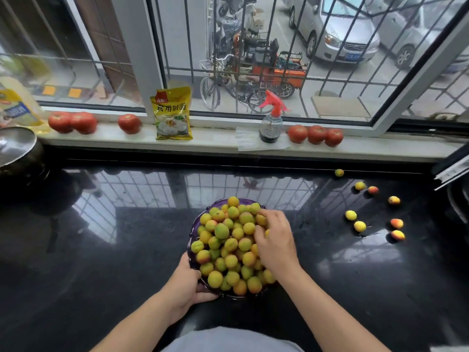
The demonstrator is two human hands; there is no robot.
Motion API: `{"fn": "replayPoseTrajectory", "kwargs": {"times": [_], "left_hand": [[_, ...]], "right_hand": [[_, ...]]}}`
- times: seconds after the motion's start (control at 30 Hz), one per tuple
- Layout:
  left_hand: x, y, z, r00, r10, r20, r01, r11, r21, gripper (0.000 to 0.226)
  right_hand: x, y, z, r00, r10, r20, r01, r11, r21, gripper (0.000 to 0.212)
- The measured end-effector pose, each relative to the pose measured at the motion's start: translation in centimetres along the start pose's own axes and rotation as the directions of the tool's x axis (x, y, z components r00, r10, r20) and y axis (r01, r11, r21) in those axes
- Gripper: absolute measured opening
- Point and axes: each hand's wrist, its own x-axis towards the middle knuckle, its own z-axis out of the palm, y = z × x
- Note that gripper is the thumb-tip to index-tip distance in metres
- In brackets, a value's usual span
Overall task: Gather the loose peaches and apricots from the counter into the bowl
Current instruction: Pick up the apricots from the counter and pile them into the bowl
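Note:
A purple bowl (195,226) heaped with yellow-green and orange apricots and peaches (229,243) stands on the black counter in front of me. My left hand (189,283) grips the bowl's near left rim. My right hand (275,241) lies over the right side of the heap, fingers curled down among the fruit; what they hold is hidden. Several loose fruits lie on the counter at the right: a yellow one (351,215), another (359,226), a reddish one (397,235), and one far back (339,172).
The glossy black counter (114,250) runs to a white window sill (220,141) bearing tomatoes (72,122), a yellow packet (173,113) and a spray bottle (271,120). A dark pot with a lid (17,151) stands at the far left. A metal frame (454,171) juts in at the right.

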Motion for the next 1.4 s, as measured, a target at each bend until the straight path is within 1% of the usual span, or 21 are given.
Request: {"fn": "replayPoseTrajectory", "kwargs": {"times": [0.07, 0.1, 0.13, 0.2, 0.23, 0.3, 0.37, 0.47, 0.53, 0.63, 0.7, 0.77, 0.83, 0.93, 1.0, 1.07, 1.13, 1.23, 1.3, 1.33, 1.4], "left_hand": [[0.3, 0.0, 0.6, 1.000, -0.011, -0.003, 0.011, 1.000, -0.007, 0.062], [0.4, -0.1, 1.0, 1.000, -0.012, -0.001, 0.012, 1.000, -0.013, 0.061], [0.4, -0.2, 1.5, 1.000, -0.011, 0.008, 0.011, 1.000, -0.022, 0.058], [0.3, -0.5, 2.4, 1.000, -0.010, 0.020, 0.011, 0.999, -0.045, 0.054], [0.2, -0.7, 2.7, 1.000, -0.008, 0.019, 0.009, 0.998, -0.060, 0.054], [0.4, -1.1, 3.0, 1.000, -0.007, 0.008, 0.008, 0.996, -0.085, 0.058], [0.5, -1.2, 3.0, 1.000, -0.012, -0.012, 0.011, 0.997, -0.073, 0.061], [0.1, -0.9, 2.9, 0.999, -0.006, -0.031, 0.006, 1.000, -0.005, 0.062], [-0.5, -0.6, 3.2, 1.000, 0.006, -0.018, -0.005, 0.999, 0.040, 0.059], [-1.0, -0.3, 3.2, 1.000, 0.008, -0.021, -0.007, 0.997, 0.073, 0.057], [-0.8, -0.1, 2.9, 1.000, 0.005, -0.029, -0.003, 0.996, 0.087, 0.056], [-0.5, 0.0, 2.4, 1.000, -0.004, -0.024, 0.007, 0.995, 0.099, 0.057], [-0.2, 0.2, 2.1, 1.000, -0.006, -0.006, 0.007, 0.996, 0.086, 0.060], [-0.3, 0.3, 2.1, 0.998, 0.009, 0.058, -0.012, 0.998, 0.055, 0.065], [-0.3, 0.3, 1.9, 0.996, 0.018, 0.088, -0.020, 0.999, 0.028, 0.066], [-0.1, 0.0, 1.6, 0.996, 0.021, 0.088, -0.020, 1.000, -0.014, 0.067], [0.3, -0.6, 1.5, 0.998, 0.015, 0.066, -0.011, 0.998, -0.057, 0.068], [0.4, -1.5, 2.3, 0.997, 0.011, 0.076, -0.005, 0.997, -0.076, 0.077], [0.4, -2.4, 3.0, 0.996, 0.010, 0.090, -0.002, 0.997, -0.083, 0.083], [0.3, -2.7, 3.1, 0.995, 0.006, 0.098, 0.002, 0.997, -0.077, 0.081], [0.1, -3.1, 3.0, 0.993, -0.003, 0.121, 0.007, 1.000, -0.031, 0.072]], "right_hand": [[0.0, 4.2, -2.1, 0.980, 0.171, -0.104, -0.172, 0.985, -0.001, 0.032], [0.1, 6.5, -3.1, 0.959, 0.256, -0.123, -0.261, 0.965, -0.027, 0.032], [0.3, 8.6, -4.1, 0.936, 0.332, -0.120, -0.341, 0.938, -0.067, 0.033], [1.3, 12.5, -5.9, 0.891, 0.444, -0.098, -0.454, 0.871, -0.188, 0.038], [2.1, 14.1, -6.8, 0.872, 0.478, -0.110, -0.489, 0.834, -0.256, 0.042], [4.1, 16.9, -8.7, 0.849, 0.501, -0.165, -0.524, 0.766, -0.372, 0.049], [5.9, 19.2, -10.3, 0.834, 0.518, -0.193, -0.545, 0.715, -0.437, 0.053], [8.1, 22.1, -11.5, 0.772, 0.612, -0.175, -0.620, 0.662, -0.422, 0.054], [8.8, 23.7, -11.4, 0.750, 0.638, -0.174, -0.644, 0.643, -0.414, 0.048], [8.2, 25.2, -10.6, 0.790, 0.573, -0.219, -0.606, 0.671, -0.428, 0.034], [6.3, 24.3, -9.5, 0.809, 0.537, -0.241, -0.588, 0.724, -0.361, 0.030], [3.8, 22.3, -8.2, 0.812, 0.534, -0.236, -0.583, 0.768, -0.264, 0.029], [0.6, 19.7, -6.7, 0.803, 0.564, -0.189, -0.591, 0.795, -0.136, 0.029], [-5.4, 15.3, -4.6, 0.755, 0.643, -0.131, -0.635, 0.766, 0.099, 0.032], [-8.8, 12.3, -4.1, 0.748, 0.657, -0.089, -0.631, 0.747, 0.209, 0.032], [-10.6, 9.2, -4.4, 0.779, 0.627, 0.017, -0.596, 0.730, 0.335, 0.030], [-10.8, 6.7, -5.0, 0.828, 0.546, 0.127, -0.545, 0.733, 0.407, 0.032], [-10.1, 3.5, -4.8, 0.896, 0.369, 0.247, -0.442, 0.795, 0.415, 0.035], [-9.4, 2.2, -3.9, 0.937, 0.240, 0.255, -0.313, 0.900, 0.302, 0.037], [-9.2, 1.7, -3.2, 0.951, 0.177, 0.255, -0.236, 0.946, 0.223, 0.037], [-8.9, 0.7, -1.8, 0.963, 0.073, 0.260, -0.101, 0.990, 0.097, 0.039]]}}
